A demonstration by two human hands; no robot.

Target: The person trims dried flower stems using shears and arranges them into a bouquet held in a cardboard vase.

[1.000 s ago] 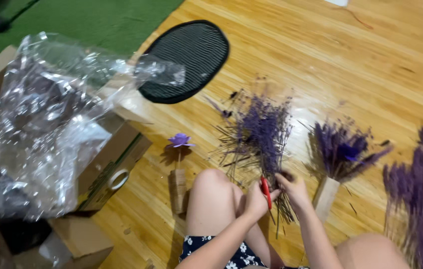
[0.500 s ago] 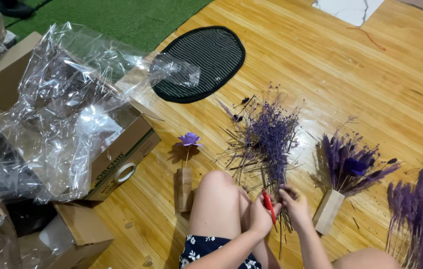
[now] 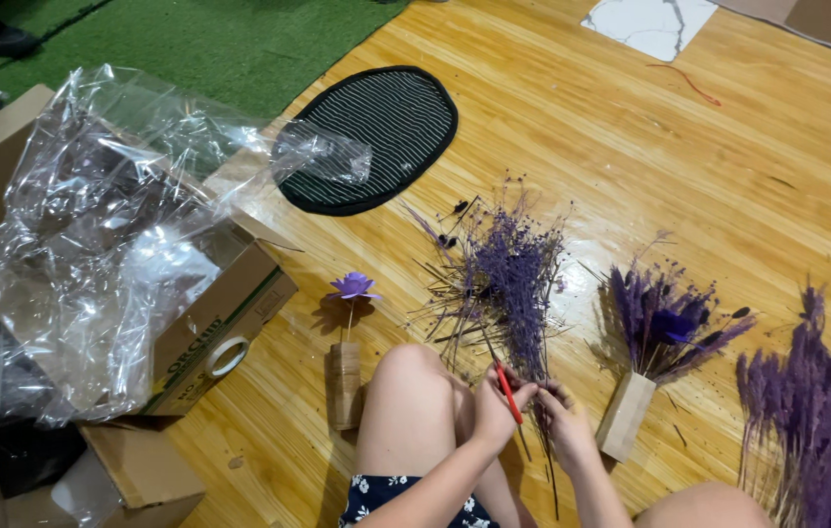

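Observation:
My left hand [image 3: 497, 409] grips a pair of red-handled scissors [image 3: 506, 382] just past my knee [image 3: 414, 367]. My right hand [image 3: 566, 418] sits beside it and pinches the thin stems of a bunch of dried purple flowers [image 3: 508, 284] that fans out over the wooden floor [image 3: 631, 156]. The scissors point into the stems near my fingers. To the left of my knee a small wooden block [image 3: 344, 383] stands with a single purple paper flower [image 3: 353, 286] on a wire.
A second wooden block vase [image 3: 626, 415] holding purple dried flowers [image 3: 665, 318] stands to the right; a larger purple bundle [image 3: 821, 420] lies at the far right. Cardboard boxes [image 3: 225, 313] under crumpled clear plastic wrap [image 3: 93, 244] fill the left. A black oval mat [image 3: 376, 137] lies ahead by green turf [image 3: 200, 39].
The view has drifted, shifting the scene up and right in the frame. My hands stay together at the flower stems, holding the scissors as before.

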